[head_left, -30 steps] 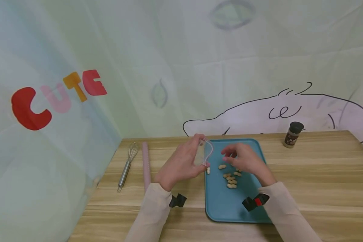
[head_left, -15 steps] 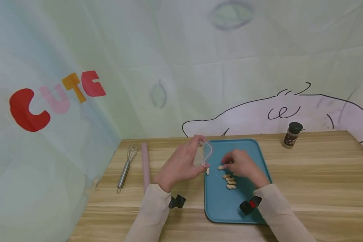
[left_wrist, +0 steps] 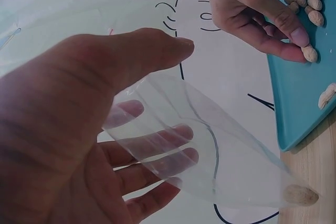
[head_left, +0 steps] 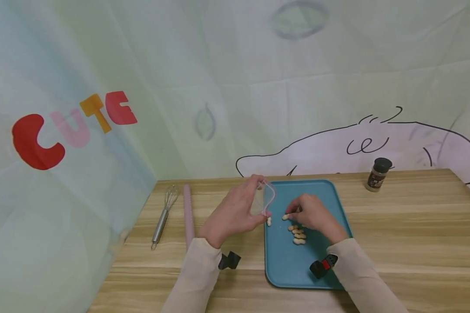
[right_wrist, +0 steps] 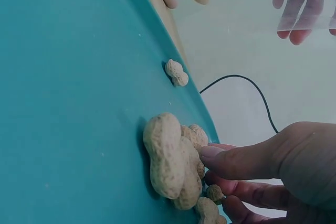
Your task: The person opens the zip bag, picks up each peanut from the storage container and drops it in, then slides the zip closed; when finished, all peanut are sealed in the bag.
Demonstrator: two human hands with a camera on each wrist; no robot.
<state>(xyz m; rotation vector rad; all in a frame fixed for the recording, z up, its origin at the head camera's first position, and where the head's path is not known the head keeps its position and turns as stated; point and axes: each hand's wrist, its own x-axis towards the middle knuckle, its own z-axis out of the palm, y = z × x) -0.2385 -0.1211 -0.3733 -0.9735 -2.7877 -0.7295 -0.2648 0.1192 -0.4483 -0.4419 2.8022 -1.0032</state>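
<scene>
My left hand (head_left: 235, 213) holds a clear plastic bag (left_wrist: 236, 156) by its mouth, fingers and thumb spread apart, left of the blue tray (head_left: 286, 269). One peanut (left_wrist: 301, 195) lies in the bag's lower corner. Over the tray, thumb and fingers of my right hand (head_left: 313, 213) pinch an unshelled peanut (left_wrist: 310, 54) at one end. Several more peanuts (right_wrist: 167, 153) lie in a cluster just in front of that hand. Another loose peanut (right_wrist: 176, 73) sits by the tray's left rim, below the bag in the head view.
Left of the tray, a metal whisk (head_left: 165, 216) and a pink rod (head_left: 188, 213) lie on the wooden table (head_left: 415, 226). A dark-capped seasoning jar (head_left: 377, 174) stands at the back right. A printed curtain (head_left: 203, 78) hangs behind and to the left.
My right hand has lowered to the tray and taken a peanut between thumb and fingers. The left hand with the bag has stayed almost in place.
</scene>
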